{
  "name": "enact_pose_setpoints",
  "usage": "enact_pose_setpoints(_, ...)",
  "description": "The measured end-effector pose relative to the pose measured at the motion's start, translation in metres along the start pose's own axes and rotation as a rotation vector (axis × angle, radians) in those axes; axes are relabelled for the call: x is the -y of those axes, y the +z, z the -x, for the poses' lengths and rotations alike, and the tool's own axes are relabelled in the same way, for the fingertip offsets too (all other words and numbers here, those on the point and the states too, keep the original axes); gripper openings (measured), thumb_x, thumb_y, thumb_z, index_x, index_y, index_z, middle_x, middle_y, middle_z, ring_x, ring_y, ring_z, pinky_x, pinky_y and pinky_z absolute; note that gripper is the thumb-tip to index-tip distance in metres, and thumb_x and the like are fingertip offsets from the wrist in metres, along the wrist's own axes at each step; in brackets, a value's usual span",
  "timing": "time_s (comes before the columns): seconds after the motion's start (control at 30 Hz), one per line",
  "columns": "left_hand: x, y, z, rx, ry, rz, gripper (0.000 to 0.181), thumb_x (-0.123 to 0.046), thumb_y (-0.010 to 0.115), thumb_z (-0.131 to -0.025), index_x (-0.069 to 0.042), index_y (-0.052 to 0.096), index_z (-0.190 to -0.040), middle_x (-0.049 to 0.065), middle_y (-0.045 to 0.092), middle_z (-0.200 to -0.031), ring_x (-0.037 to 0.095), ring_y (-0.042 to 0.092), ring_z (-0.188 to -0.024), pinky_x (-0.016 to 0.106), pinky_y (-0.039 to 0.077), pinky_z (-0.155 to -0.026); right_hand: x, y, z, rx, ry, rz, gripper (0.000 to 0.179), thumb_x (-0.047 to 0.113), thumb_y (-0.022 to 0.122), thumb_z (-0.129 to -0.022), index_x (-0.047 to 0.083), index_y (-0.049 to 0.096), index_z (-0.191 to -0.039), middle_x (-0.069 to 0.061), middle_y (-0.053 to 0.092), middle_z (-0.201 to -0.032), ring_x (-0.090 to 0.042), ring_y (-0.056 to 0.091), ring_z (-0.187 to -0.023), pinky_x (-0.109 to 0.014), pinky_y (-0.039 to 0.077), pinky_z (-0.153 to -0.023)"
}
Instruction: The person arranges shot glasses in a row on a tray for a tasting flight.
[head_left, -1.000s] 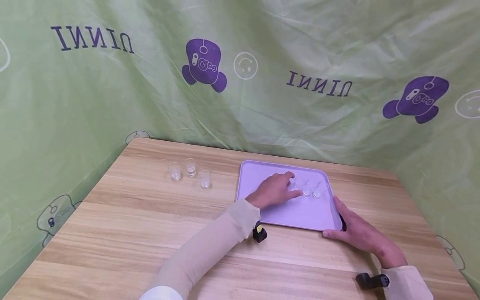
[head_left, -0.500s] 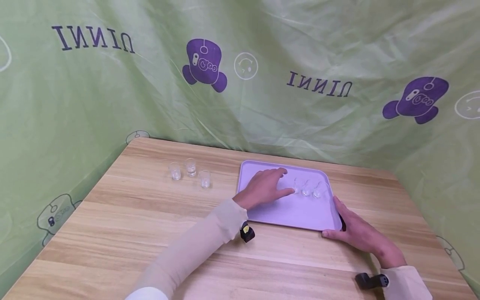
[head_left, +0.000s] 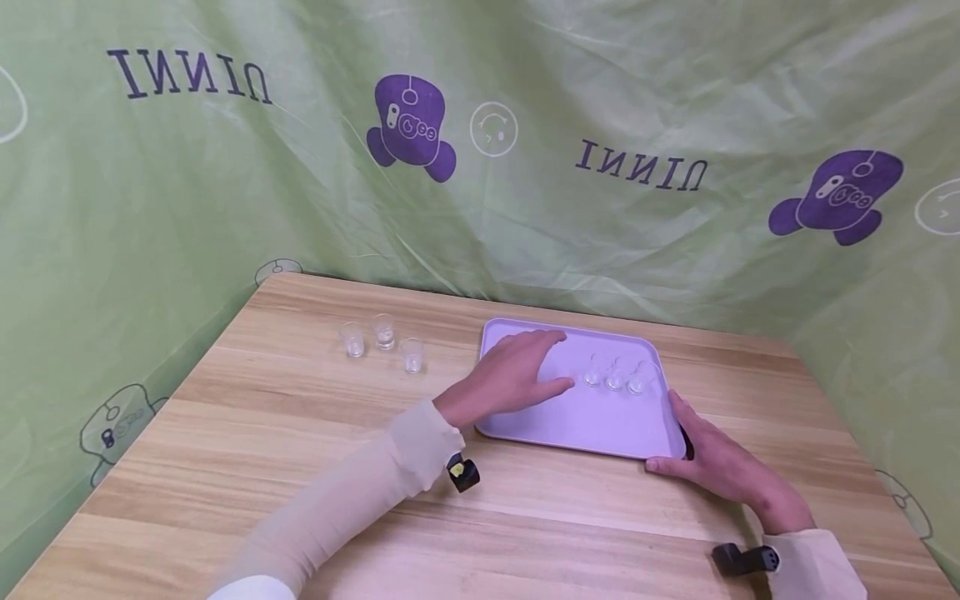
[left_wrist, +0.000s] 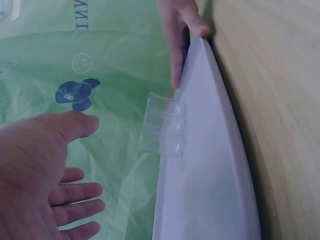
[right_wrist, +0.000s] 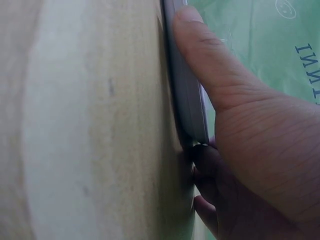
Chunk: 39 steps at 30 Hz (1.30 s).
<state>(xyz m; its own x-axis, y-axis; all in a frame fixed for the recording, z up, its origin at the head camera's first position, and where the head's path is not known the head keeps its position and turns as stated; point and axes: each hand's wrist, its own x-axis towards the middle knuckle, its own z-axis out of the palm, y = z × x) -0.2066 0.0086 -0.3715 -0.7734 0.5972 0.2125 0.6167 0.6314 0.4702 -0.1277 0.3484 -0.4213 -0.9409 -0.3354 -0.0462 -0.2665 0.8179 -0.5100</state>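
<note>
My left hand (head_left: 506, 375) hovers over the left part of a pale purple tray (head_left: 581, 429), its thumb and fingers spread and holding nothing. Just right of its fingertips, three small clear shot glasses (head_left: 614, 379) stand upright in a row on the tray. In the left wrist view, those glasses (left_wrist: 167, 125) sit apart from the left hand (left_wrist: 50, 175). At the tray's near right corner, my right hand (head_left: 716, 462) grips the rim, thumb along the front edge and fingers along the right side. The right wrist view shows the thumb (right_wrist: 215, 60) against the tray's side (right_wrist: 187, 95).
Three more clear shot glasses (head_left: 385, 335) stand grouped on the wooden table (head_left: 300, 433), left of the tray. A green printed curtain (head_left: 525, 233) hangs behind the table and at both sides.
My left hand has let go of the leftmost glass on the tray and drawn back to the left, fingers spread. My right hand has stayed at the tray's corner.
</note>
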Motion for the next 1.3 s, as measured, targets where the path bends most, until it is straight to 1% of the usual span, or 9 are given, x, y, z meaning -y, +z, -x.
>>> enact_pose_setpoints(0.07, 0.000, -0.006, 0.005, 0.010, -0.008, 0.022, 0.072, -0.046, 0.068, -0.098, -0.008, 0.045, -0.154, 0.008, 0.052, -0.152, 0.023, 0.048, -0.139, 0.040, 0.036, -0.115, 0.000, 0.000, 0.001, -0.004, -0.004, -0.003, 0.118, 0.045, 0.081, -0.089, -0.011, 0.005, -0.159, -0.040, 0.015, -0.160, -0.057, 0.021, -0.145, -0.025, 0.010, -0.117)
enact_pose_setpoints(0.17, 0.003, -0.015, 0.014, 0.013, -0.016, 0.034, 0.074, -0.045, 0.068, -0.098, -0.007, 0.042, -0.156, 0.009, 0.049, -0.155, 0.025, 0.045, -0.142, 0.039, 0.034, -0.117, 0.000, -0.001, 0.002, -0.004, -0.007, -0.003, 0.117, 0.045, 0.080, -0.089, -0.011, 0.005, -0.159, -0.041, 0.015, -0.160, -0.058, 0.021, -0.145, -0.018, 0.008, -0.113)
enact_pose_setpoints(0.37, 0.012, -0.032, 0.031, -0.035, 0.004, -0.024, 0.070, -0.042, 0.069, -0.098, -0.008, 0.044, -0.154, 0.010, 0.050, -0.153, 0.026, 0.044, -0.142, 0.041, 0.034, -0.117, 0.000, -0.001, 0.001, -0.002, 0.000, -0.006, 0.118, 0.047, 0.080, -0.089, -0.009, 0.004, -0.160, -0.039, 0.015, -0.161, -0.056, 0.022, -0.145, -0.025, 0.011, -0.116)
enact_pose_setpoints(0.67, 0.037, -0.048, 0.053, -0.121, 0.023, -0.078, 0.055, -0.036, 0.071, -0.098, -0.010, 0.056, -0.144, 0.007, 0.058, -0.145, 0.025, 0.051, -0.136, 0.042, 0.039, -0.113, 0.001, 0.000, 0.001, -0.003, 0.001, -0.012, 0.117, 0.045, 0.080, -0.089, -0.010, 0.005, -0.160, -0.040, 0.016, -0.160, -0.057, 0.023, -0.144, -0.029, 0.013, -0.118)
enact_pose_setpoints(0.8, 0.045, -0.055, 0.061, -0.161, 0.028, -0.074, 0.052, -0.033, 0.072, -0.097, -0.007, 0.059, -0.140, 0.009, 0.060, -0.142, 0.027, 0.053, -0.134, 0.043, 0.041, -0.112, 0.002, -0.001, 0.001, 0.000, 0.010, -0.007, 0.118, 0.047, 0.080, -0.089, -0.010, 0.005, -0.160, -0.040, 0.016, -0.160, -0.057, 0.023, -0.145, -0.049, 0.018, -0.120)
enact_pose_setpoints(1.0, 0.057, -0.063, 0.075, -0.198, 0.017, -0.064, 0.052, -0.030, 0.074, -0.096, -0.006, 0.060, -0.140, 0.009, 0.061, -0.141, 0.027, 0.055, -0.132, 0.043, 0.042, -0.111, 0.001, 0.000, 0.002, -0.003, 0.005, -0.010, 0.117, 0.046, 0.080, -0.089, -0.010, 0.005, -0.160, -0.040, 0.015, -0.160, -0.057, 0.022, -0.145, -0.034, 0.014, -0.120)
enact_pose_setpoints(1.1, 0.064, -0.067, 0.082, -0.207, -0.004, -0.062, 0.051, -0.030, 0.073, -0.096, -0.006, 0.060, -0.140, 0.010, 0.061, -0.141, 0.029, 0.055, -0.132, 0.046, 0.042, -0.111, 0.002, 0.000, 0.001, 0.000, 0.005, -0.013, 0.117, 0.045, 0.080, -0.089, -0.010, 0.004, -0.160, -0.040, 0.015, -0.160, -0.057, 0.022, -0.144, -0.049, 0.018, -0.121)
enact_pose_setpoints(1.2, 0.071, -0.070, 0.088, -0.218, -0.024, -0.067, 0.051, -0.031, 0.073, -0.097, -0.006, 0.060, -0.139, 0.011, 0.061, -0.140, 0.030, 0.054, -0.132, 0.048, 0.042, -0.111, 0.002, -0.001, 0.000, 0.007, 0.011, -0.019, 0.118, 0.045, 0.080, -0.089, -0.010, 0.004, -0.160, -0.040, 0.014, -0.160, -0.058, 0.021, -0.144, -0.069, 0.023, -0.112)
enact_pose_setpoints(1.3, 0.076, -0.072, 0.093, -0.228, -0.032, -0.070, 0.051, -0.031, 0.073, -0.096, -0.005, 0.060, -0.139, 0.011, 0.061, -0.140, 0.030, 0.055, -0.131, 0.049, 0.042, -0.110, 0.002, -0.001, 0.000, 0.009, 0.011, -0.024, 0.118, 0.045, 0.080, -0.089, -0.009, 0.003, -0.160, -0.040, 0.014, -0.160, -0.058, 0.021, -0.145, -0.068, 0.022, -0.113)
